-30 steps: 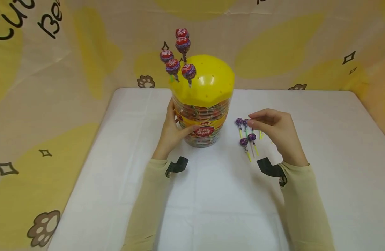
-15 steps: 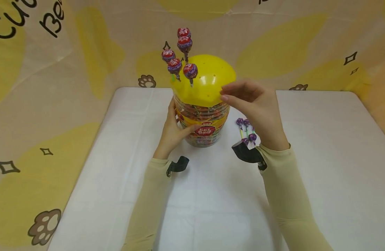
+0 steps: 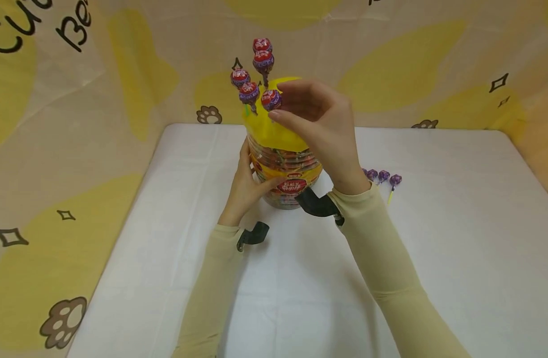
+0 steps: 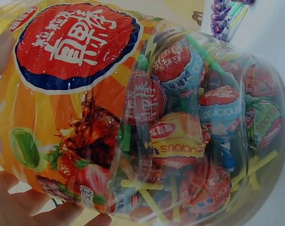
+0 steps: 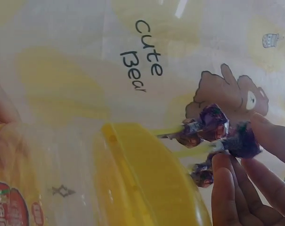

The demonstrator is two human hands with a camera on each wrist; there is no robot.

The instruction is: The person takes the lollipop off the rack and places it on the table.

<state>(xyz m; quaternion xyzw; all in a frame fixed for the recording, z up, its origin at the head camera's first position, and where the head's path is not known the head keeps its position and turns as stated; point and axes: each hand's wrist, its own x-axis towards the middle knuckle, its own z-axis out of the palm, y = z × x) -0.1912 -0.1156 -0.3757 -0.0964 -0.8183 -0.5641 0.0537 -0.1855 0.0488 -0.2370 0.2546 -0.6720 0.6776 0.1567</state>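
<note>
A clear ribbed jar (image 3: 284, 159) full of wrapped lollipops stands upright, topped by a yellow domed lid (image 3: 274, 132). My left hand (image 3: 247, 194) holds the jar's left side, its thumb across the front by the label (image 4: 78, 44). Several purple-and-red lollipops (image 3: 263, 60) stick up from the left part of the lid. Over the lid, my right hand (image 3: 325, 122) has thumb and fingers on either side of the nearest lollipop (image 3: 269, 99), pinching its wrapped head (image 5: 245, 140). The right hand covers much of the lid in the head view.
Several purple lollipops (image 3: 383, 176) lie on the white table (image 3: 452, 238) right of the jar, some hidden behind the right forearm. A fabric backdrop (image 3: 403, 64) with yellow patches and paw prints rises behind the table and along its sides.
My right hand has left the lollipops on the table and moved left and up to the one at the front of the lid. The left hand keeps its hold on the jar.
</note>
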